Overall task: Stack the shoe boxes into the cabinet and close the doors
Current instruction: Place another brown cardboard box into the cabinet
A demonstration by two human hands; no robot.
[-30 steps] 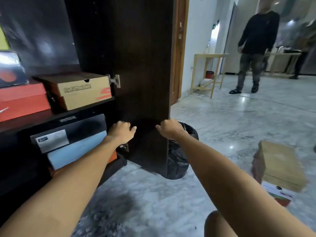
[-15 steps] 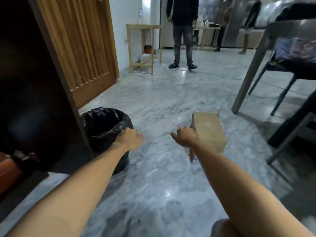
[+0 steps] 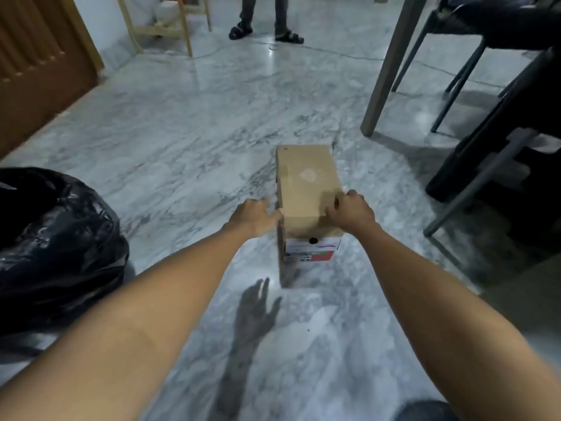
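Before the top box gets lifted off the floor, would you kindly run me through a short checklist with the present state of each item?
1. Left hand on the brown box: ok, it touches the left edge.
2. Right hand on it: ok, fingers curl over the near right edge.
3. Firm grip: cannot tell.
4. White box underneath free to stay down: cannot tell.
5. Trash bag apart from the boxes: ok.
6. Table leg apart from the boxes: ok.

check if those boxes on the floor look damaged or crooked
Nothing stands out. The brown box sits squarely on the white box, with no visible dents or tears. The left hand touches its left side and the right hand rests on its top right edge.
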